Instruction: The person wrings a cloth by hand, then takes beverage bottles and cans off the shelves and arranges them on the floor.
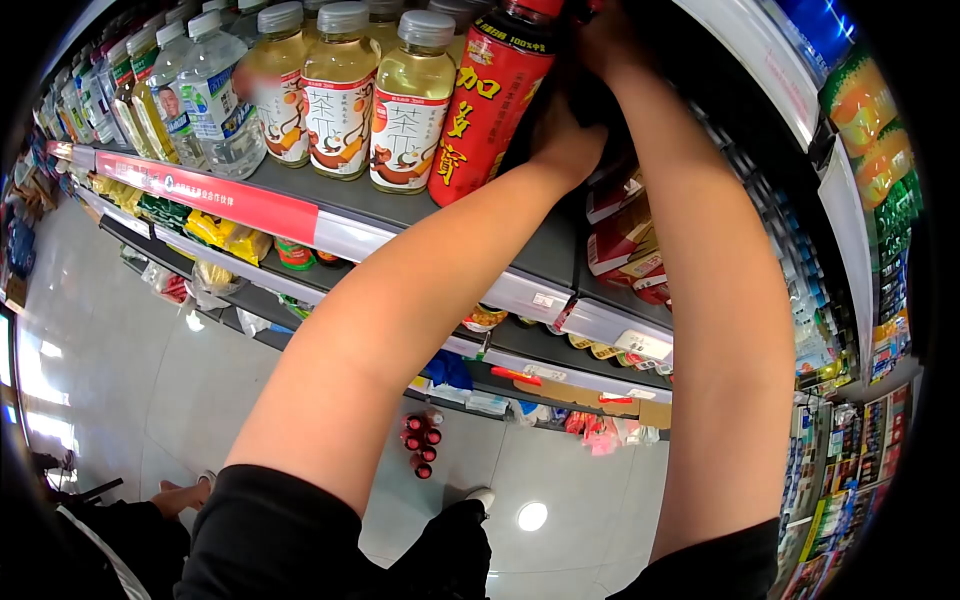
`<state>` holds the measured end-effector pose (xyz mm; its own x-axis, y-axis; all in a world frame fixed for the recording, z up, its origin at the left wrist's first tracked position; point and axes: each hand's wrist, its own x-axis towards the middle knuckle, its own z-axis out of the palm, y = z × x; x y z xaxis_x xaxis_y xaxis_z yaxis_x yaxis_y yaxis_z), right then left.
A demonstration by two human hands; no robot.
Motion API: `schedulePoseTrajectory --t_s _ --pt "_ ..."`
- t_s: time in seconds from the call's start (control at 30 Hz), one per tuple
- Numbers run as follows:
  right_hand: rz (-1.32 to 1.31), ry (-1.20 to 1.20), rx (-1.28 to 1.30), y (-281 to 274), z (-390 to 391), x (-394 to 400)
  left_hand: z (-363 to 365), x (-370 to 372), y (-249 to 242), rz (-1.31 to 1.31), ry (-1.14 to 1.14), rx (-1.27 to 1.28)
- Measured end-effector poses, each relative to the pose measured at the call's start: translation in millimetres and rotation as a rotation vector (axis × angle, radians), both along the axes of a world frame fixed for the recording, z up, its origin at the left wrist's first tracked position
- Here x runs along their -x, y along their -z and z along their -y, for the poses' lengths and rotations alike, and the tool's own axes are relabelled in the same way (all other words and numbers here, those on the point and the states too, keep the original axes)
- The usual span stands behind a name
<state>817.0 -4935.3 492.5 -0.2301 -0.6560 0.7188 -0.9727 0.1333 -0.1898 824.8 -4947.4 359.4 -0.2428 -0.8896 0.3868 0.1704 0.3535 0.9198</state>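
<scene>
Both of my arms reach deep into a dark part of the drinks shelf. My left hand (570, 145) is just right of a large red bottle (490, 100) with yellow characters; its fingers are lost in shadow. Higher up, my right hand (605, 45) is near the top of the frame, close to the red bottle's cap, and its fingers are cut off or dark. What either hand holds, if anything, is hidden. Left of the red bottle stand clear tea bottles (410, 120) with white labels and grey caps. Dark red cartons (620, 240) sit between my forearms.
Water bottles (215, 100) line the shelf further left. The shelf's front edge (360, 235) carries price tags, with packaged food on lower tiers. On the floor stands a cluster of red-capped bottles (422, 440). Another person's foot (190, 495) shows lower left.
</scene>
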Motion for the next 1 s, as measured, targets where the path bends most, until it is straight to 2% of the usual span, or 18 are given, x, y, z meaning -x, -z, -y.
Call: schedulePoseTrajectory --t_s 0.13,0.23,0.3,0.33,0.4,0.53,0.6,0.63,0.7,0.83,0.93,0.97,1.0 --pt "-0.016 -0.005 -0.075 0.5 -1.2 -1.2 10.2 6.0 1.1 -0.036 0.024 0.059" --pt "-0.127 -0.070 0.019 9.5 18.3 19.9 17.4 8.8 3.3 -0.069 0.040 0.126" --pt "-0.134 0.179 -0.246 -1.3 20.6 17.6 20.9 8.0 0.2 -0.156 0.071 0.160" --pt "-0.135 0.180 -0.246 -2.6 20.5 16.6 21.4 7.7 0.0 -0.157 0.071 0.160" --pt "-0.026 0.047 -0.236 -4.1 19.6 19.7 16.8 -0.4 -6.3 -0.201 0.250 -0.022" --pt "-0.069 0.026 -0.266 3.5 16.0 31.4 13.5 -10.5 -6.5 -0.184 0.172 0.129" --pt "0.532 -0.821 -0.117 8.1 13.0 36.2 0.8 -17.0 -5.8 -0.095 0.090 0.156" --pt "0.529 -0.820 -0.117 10.1 7.3 40.6 -1.0 -16.7 -5.9 -0.098 0.091 0.157" --pt "-0.419 0.132 -0.184 12.7 -34.4 20.4 -3.0 -8.1 0.3 0.020 -0.039 0.172" --pt "-0.470 -0.032 0.039 35.9 -65.4 13.8 -15.3 -3.6 -9.4 0.044 -0.159 0.079" --pt "-0.436 -0.029 -0.040 42.9 -84.9 -1.3 -6.5 11.2 1.5 -0.295 -0.075 -0.014" --pt "-0.436 -0.034 -0.090 44.5 -89.4 -3.8 -11.6 11.8 4.8 -0.290 -0.071 -0.018" --pt "-0.458 -0.036 -0.123 46.0 -91.7 -4.7 -16.2 10.9 8.3 -0.420 0.012 -0.041"
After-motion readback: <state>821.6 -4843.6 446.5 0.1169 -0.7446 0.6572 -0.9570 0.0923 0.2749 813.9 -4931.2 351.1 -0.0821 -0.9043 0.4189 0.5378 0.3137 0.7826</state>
